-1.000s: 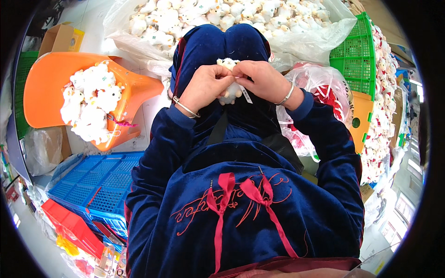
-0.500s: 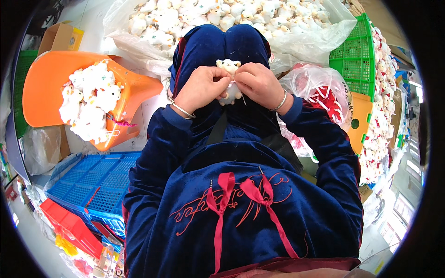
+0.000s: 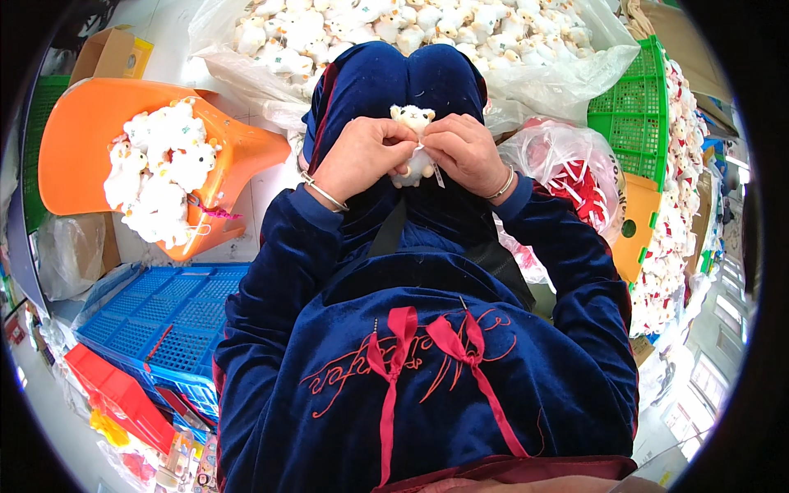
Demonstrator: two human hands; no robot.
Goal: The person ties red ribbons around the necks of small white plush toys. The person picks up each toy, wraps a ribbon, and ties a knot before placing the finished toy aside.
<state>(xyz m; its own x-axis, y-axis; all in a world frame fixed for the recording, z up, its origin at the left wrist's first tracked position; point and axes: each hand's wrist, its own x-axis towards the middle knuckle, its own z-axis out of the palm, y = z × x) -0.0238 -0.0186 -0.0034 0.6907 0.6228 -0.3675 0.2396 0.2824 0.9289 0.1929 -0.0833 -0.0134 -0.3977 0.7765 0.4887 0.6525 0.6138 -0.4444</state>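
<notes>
Above my lap, a small white plush toy (image 3: 412, 117) with dark eyes and little tan ears is held upright between my two hands. My left hand (image 3: 360, 158) is closed, its thumb and forefinger pinching at the toy's neck from the left. From the other side my right hand (image 3: 470, 156) pinches at the same spot, fingertips almost touching the left ones. Something thin and whitish shows between the fingertips, too small to make out. A narrow white tag (image 3: 439, 177) dangles beside the toy's body, below my right fingers.
An orange chair (image 3: 78, 156) on the left carries a pile of white plush toys (image 3: 168, 156). Beyond my knees lies a big plastic sheet (image 3: 567, 78) full of similar toys. At right are a bag of red ribbons (image 3: 579, 185) and a green crate (image 3: 629, 115); a blue crate (image 3: 177, 300) stands lower left.
My hands and the toy have shifted very slightly to the right. The white tag beside the toy now shows its flat side; both hands keep their pinch at the neck.
</notes>
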